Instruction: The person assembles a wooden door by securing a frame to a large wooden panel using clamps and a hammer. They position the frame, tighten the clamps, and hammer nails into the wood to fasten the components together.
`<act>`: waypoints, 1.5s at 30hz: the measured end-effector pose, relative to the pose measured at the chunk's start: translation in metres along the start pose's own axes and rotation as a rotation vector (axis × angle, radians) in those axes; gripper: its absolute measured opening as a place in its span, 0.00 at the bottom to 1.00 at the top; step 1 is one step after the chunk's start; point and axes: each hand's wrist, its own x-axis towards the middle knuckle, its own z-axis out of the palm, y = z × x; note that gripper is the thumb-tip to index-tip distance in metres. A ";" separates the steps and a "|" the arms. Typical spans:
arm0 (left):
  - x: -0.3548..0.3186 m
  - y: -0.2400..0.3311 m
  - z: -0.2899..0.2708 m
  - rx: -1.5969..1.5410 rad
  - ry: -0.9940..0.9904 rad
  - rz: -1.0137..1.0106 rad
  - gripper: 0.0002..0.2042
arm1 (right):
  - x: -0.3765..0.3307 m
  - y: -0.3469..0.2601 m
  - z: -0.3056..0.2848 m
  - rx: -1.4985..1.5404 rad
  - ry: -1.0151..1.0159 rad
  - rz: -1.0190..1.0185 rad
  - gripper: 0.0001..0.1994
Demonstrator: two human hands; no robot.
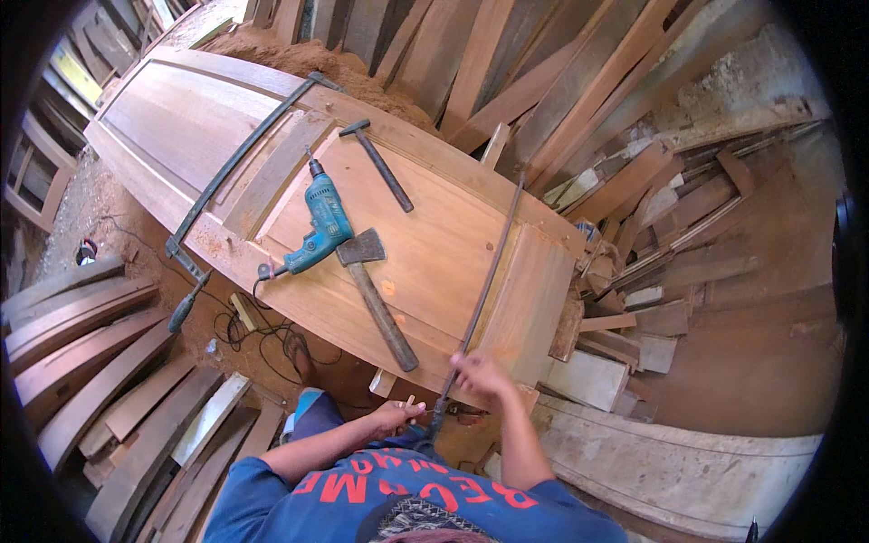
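Observation:
A panelled wooden door (425,244) lies flat in front of me, with a long bar clamp (493,271) across its near right part. My right hand (486,376) is at the door's near edge, its fingers pinched together right beside the clamp's bar; what they hold, if anything, is hidden. Close to my body, my left hand (396,417) is closed around a small wooden peg (410,400) that sticks up between the fingers. On the door lie a teal power drill (328,217), a wooden-handled hatchet (382,312) and a hammer (384,167).
A second bar clamp (237,163) crosses the door further left, its handle hanging over the near edge. Curved boards (100,380) are stacked at the lower left. Planks (507,81) lean behind the door, and offcuts (652,217) pile up right. A black cord (240,330) loops on the ground.

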 end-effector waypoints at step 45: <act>-0.001 -0.020 0.079 -0.346 0.030 0.235 0.19 | 0.109 -0.022 -0.115 0.425 0.489 -0.592 0.07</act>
